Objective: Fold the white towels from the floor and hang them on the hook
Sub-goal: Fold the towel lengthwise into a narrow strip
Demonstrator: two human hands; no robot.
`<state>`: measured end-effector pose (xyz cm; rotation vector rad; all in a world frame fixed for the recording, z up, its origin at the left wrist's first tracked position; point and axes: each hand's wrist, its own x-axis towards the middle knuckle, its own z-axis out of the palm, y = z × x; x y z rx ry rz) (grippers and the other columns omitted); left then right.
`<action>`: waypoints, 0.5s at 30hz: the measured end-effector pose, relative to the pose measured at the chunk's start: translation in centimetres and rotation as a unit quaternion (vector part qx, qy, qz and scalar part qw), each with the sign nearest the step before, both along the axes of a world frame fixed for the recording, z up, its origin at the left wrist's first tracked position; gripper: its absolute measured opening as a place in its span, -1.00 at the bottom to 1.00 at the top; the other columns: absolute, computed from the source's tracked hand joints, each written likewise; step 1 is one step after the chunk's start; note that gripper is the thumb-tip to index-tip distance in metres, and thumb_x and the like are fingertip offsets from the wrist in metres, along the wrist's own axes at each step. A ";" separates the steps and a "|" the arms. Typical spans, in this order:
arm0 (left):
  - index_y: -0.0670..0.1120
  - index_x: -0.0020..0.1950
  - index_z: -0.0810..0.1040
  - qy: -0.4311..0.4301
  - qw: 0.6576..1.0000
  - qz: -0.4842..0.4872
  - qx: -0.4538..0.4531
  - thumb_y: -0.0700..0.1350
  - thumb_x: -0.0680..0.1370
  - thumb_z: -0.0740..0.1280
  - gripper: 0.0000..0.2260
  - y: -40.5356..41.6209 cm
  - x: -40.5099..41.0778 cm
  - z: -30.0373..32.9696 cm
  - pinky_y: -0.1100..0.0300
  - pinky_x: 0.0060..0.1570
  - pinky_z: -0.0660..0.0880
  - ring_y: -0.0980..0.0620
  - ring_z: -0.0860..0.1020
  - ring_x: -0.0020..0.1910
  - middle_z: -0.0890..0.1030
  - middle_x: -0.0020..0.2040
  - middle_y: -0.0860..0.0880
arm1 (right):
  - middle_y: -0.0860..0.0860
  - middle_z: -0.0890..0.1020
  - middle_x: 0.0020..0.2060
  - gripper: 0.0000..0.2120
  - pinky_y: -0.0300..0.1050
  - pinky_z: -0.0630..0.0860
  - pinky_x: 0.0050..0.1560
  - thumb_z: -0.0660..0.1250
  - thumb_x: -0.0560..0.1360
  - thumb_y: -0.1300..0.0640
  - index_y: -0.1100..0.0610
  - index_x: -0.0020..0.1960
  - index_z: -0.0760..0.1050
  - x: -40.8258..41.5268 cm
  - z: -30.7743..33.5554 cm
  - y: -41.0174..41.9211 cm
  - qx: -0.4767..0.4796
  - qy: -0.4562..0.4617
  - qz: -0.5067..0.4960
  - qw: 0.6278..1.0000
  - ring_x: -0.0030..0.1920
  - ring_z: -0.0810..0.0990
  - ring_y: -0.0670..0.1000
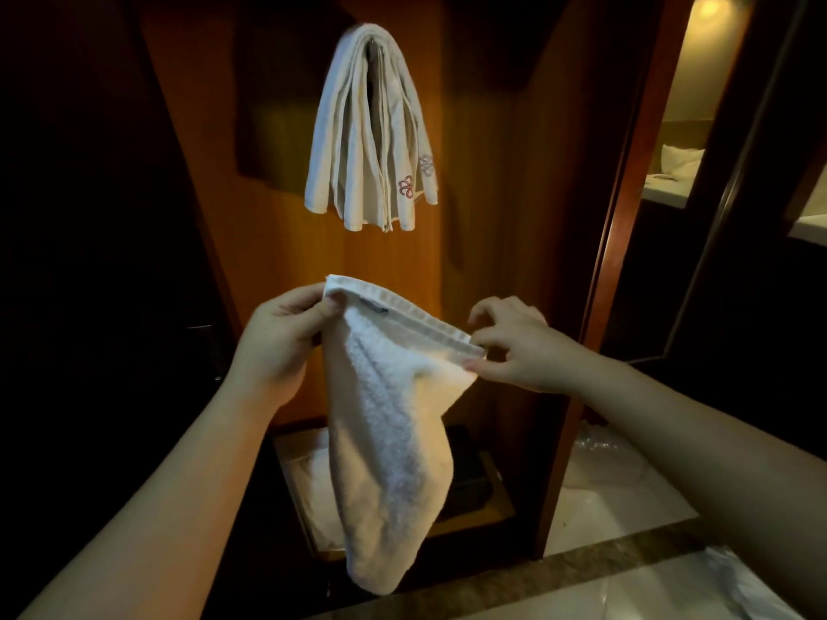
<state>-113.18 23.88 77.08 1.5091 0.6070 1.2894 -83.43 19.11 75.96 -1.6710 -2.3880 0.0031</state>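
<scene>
Left hand (277, 337) and right hand (514, 346) pinch a white towel's (389, 422) top hem below the hook's folded towels (371, 132) (more apparently wait on the floor)

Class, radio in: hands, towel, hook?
Left hand and right hand pinch towel by top hem. Hung towels cover hook. Path clear.

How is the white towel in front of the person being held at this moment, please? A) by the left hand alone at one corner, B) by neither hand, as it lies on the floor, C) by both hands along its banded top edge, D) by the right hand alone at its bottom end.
C: the left hand and the right hand each pinch one end of the banded top edge of the white towel, which hangs down between them.
</scene>
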 end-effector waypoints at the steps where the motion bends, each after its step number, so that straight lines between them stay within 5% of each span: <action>1: 0.03 0.03 0.76 -0.002 1.000 0.010 -0.006 0.20 0.37 0.54 -0.66 0.1 0.0 -0.1 0.23 -0.13 0.59 0.02 0.69 -0.02 0.74 0.00 -0.03 | -0.09 0.37 0.34 -0.77 -0.06 0.23 0.24 0.24 0.57 -0.24 -0.15 0.06 0.55 0.4 0.3 0.2 0.021 0.002 -0.016 1.000 0.33 0.24 -0.06; 5: 0.06 0.00 0.76 -0.031 0.997 0.057 -0.028 0.02 0.47 0.46 -0.84 0.1 -0.3 -1.0 0.25 -0.18 0.58 0.06 0.70 -0.08 0.74 -0.05 0.00 | -0.13 0.57 0.07 -0.66 -0.13 0.32 0.07 0.22 0.55 -0.23 -0.04 0.11 0.58 1.4 2.8 0.5 0.134 0.033 -0.065 0.988 0.12 0.48 -0.07; 9: 0.08 0.01 0.76 -0.051 0.994 0.087 -0.038 0.04 0.47 0.45 -0.84 -0.1 -0.5 -0.9 0.24 -0.19 0.60 0.06 0.70 -0.07 0.74 -0.03 0.00 | -0.13 0.59 -0.18 -0.87 -0.27 0.38 -0.30 0.33 0.55 -0.16 -0.16 -0.10 0.43 -0.4 2.9 -0.5 0.079 0.224 -0.060 0.969 -0.20 0.57 -0.14; 12: 0.10 0.03 0.75 -0.034 0.993 0.101 -0.042 0.05 0.50 0.43 -0.84 -0.6 -0.7 -1.2 0.21 -0.16 0.62 0.06 0.69 -0.05 0.74 -0.01 0.01 | -0.12 0.57 -0.19 -0.86 -0.29 0.38 -0.31 0.35 0.58 -0.05 -0.17 -0.07 0.39 -1.0 2.4 -0.8 0.074 0.260 -0.053 0.961 -0.22 0.56 -0.13; 15: 0.03 0.08 0.74 -0.057 0.994 0.081 -0.046 0.11 0.48 0.44 -0.74 -1.5 -0.5 -1.2 0.19 -0.17 0.61 -0.01 0.70 -0.02 0.73 0.03 -0.05 | -0.13 0.61 -0.17 -0.81 -0.42 0.44 -0.27 0.33 0.61 0.04 -0.23 0.03 0.38 -1.7 2.1 -0.9 0.107 0.401 -0.038 0.909 -0.22 0.59 -0.23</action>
